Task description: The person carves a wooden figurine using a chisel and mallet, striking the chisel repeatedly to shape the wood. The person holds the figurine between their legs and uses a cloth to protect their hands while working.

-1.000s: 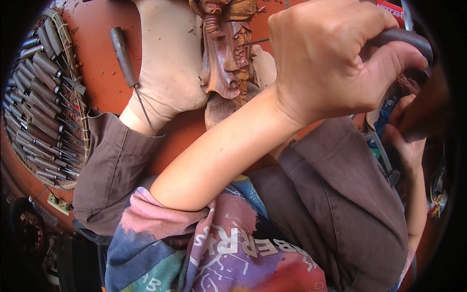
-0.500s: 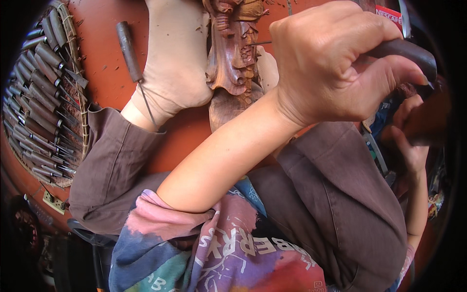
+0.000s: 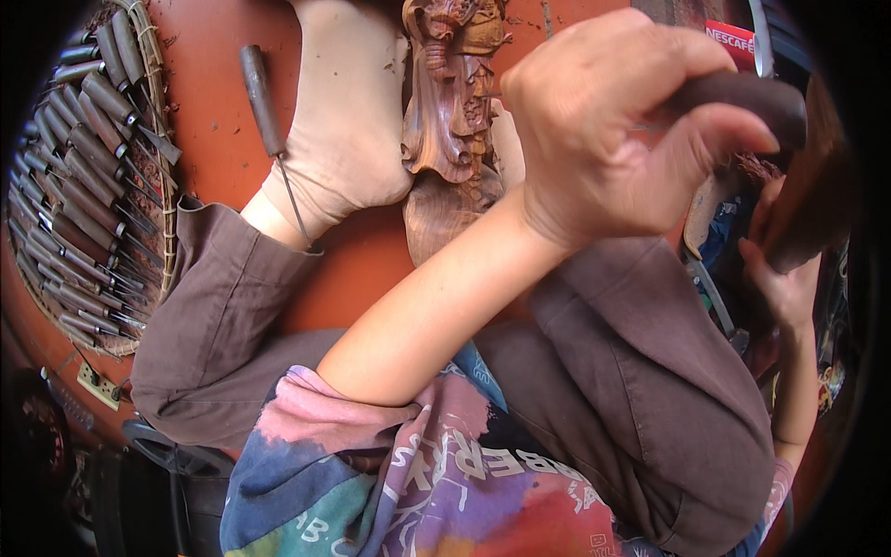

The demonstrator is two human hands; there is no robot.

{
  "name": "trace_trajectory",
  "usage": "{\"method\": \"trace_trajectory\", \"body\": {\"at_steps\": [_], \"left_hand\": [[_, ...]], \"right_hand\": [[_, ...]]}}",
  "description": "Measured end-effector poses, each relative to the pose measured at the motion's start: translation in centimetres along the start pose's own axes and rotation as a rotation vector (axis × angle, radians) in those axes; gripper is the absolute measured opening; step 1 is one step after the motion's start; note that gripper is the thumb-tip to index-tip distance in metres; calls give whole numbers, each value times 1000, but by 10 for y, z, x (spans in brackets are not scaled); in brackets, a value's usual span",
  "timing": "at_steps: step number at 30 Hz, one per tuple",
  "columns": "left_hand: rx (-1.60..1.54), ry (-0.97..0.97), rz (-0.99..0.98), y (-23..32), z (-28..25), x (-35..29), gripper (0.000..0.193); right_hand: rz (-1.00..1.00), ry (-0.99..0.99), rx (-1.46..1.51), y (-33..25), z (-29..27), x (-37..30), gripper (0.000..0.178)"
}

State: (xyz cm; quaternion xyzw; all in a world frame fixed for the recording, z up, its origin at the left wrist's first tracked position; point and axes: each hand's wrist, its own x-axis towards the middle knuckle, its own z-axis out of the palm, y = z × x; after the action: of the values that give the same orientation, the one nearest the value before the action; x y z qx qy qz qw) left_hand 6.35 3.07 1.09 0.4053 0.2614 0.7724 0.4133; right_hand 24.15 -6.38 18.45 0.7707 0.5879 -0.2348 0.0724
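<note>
My left hand (image 3: 603, 135) is closed around the dark handle of a carving chisel (image 3: 747, 100), over the right side of a carved wood figure (image 3: 441, 121). The chisel's blade is mostly hidden by the hand, so I cannot see whether its tip touches the wood. At the right rim, my right hand (image 3: 787, 288) grips a brown wooden mallet (image 3: 817, 181), slightly blurred, beyond the chisel's butt end. The reddish-brown figure has flowing folds and a smooth lower part. It stands between my two feet, the left foot (image 3: 348, 121) in a beige sock.
At the left a round woven tray (image 3: 153, 56) holds several chisels (image 3: 88, 176) with dark handles. Another chisel (image 3: 263, 102) leans against my left ankle. Wood chips dot the red floor (image 3: 218, 121). A power socket (image 3: 97, 385) lies at lower left, a red packet (image 3: 730, 37) at upper right.
The mallet has shifted upward at the right rim. My left hand with the chisel has moved slightly left in the picture, while the tray, foot and figure appear a little farther right.
</note>
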Motion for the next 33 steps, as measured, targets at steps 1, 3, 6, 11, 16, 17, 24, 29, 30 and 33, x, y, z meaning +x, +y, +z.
{"method": "trace_trajectory", "body": {"at_steps": [1,3,6,11,16,17,24,29,30,33], "left_hand": [[117,24,10,1,2,-3,35],[159,-62,0,7,8,-21,37],[141,-335,-120,45,3,-26,39],[29,-787,-174,48,-29,-17,42],[-8,-1087,-141,47,-58,-7,44],[4,-1106,-127,45,-63,-9,45],[-2,-1263,-143,33,-76,-10,34],[-5,-1252,-194,32,-77,-9,32],[-1,-1255,-193,32,-77,-8,32],[-9,-1255,-203,32,-78,-8,33]], "right_hand": [[-21,-33,-99,7,-1,-3,35],[-56,-129,-498,22,5,-12,42],[-76,-460,-1329,19,19,-7,37],[-385,-114,-84,26,14,6,30],[-574,-145,53,10,16,8,24],[-617,-143,59,9,22,12,23],[-830,-159,-112,-18,22,8,26],[-887,-102,-147,-22,27,11,29],[-889,-90,-145,-22,28,11,30],[-877,-100,-153,-22,27,10,32]]}}
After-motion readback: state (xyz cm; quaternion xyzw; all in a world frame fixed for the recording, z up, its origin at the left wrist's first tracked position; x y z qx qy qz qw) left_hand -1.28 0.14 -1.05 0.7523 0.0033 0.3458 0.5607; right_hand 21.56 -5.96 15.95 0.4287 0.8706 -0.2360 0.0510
